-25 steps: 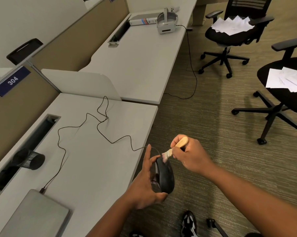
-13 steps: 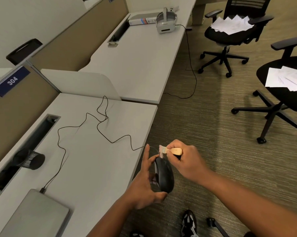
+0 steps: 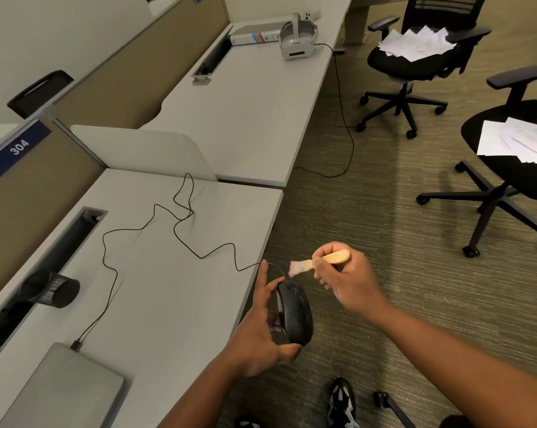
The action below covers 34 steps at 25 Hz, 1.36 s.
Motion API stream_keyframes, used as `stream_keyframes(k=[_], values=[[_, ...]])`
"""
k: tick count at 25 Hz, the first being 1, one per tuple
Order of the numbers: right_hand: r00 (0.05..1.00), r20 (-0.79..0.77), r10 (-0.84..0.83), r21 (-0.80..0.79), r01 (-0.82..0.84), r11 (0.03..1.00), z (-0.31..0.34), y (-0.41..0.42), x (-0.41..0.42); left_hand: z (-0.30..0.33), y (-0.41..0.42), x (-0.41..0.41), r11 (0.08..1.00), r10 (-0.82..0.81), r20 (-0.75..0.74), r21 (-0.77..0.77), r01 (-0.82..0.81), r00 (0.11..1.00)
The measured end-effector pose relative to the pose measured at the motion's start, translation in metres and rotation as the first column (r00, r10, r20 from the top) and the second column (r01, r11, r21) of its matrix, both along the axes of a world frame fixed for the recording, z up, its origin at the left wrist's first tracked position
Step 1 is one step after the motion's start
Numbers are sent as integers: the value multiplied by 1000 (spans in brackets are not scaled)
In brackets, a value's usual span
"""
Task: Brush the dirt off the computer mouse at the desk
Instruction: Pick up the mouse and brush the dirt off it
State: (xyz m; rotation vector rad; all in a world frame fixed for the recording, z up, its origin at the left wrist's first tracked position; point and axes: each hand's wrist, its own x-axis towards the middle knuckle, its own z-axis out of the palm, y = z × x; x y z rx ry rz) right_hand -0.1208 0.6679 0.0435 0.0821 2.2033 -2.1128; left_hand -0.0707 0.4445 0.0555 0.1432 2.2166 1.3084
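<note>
Black mouse (image 3: 293, 315) gripped by left hand (image 3: 258, 333), cord end pointing away, right-hand fingers (image 3: 324, 273) pinching wooden brush (image 3: 321, 261)

One head-worn wide-angle view looks forward and down from close above the desk's (image 3: 168, 304) right edge, taking in carpet (image 3: 369, 211) and office chairs (image 3: 415, 54) beyond.

office | cubicle partitions (image 3: 85, 88) | numbered sign "304" (image 3: 18, 147) | desks (image 3: 156, 298) | swivel chairs (image 3: 412, 60) | carpet (image 3: 369, 211)
</note>
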Motion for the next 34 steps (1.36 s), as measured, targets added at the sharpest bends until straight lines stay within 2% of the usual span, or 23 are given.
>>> stream_keyframes(k=[4, 6, 10, 27, 31, 34], values=[[993, 117, 9, -135, 7, 991, 5, 3, -2, 0, 0, -1, 1000, 12, -25, 5, -11, 1000], [987, 136, 88, -151, -67, 986, 7, 3, -2, 0, 0, -1, 1000, 13, -24, 7, -12, 1000], [978, 134, 162, -94, -150, 984, 10, -2, -4, 2, 1, 1, 1000, -15, -6, 14, 15, 1000], [994, 75, 83, 84, -89, 992, 1, -7, -2, 4, 1, 4, 999, -24, 37, 22, 23, 999], [997, 21, 74, 195, -76, 978, -1, -5, -1, 3, 1, 2, 1000, -10, 19, 24, 10, 1000], [999, -21, 39, 188, -34, 982, -1, -4, -1, 3, 1, 0, 1000, 17, 0, 14, -17, 1000]])
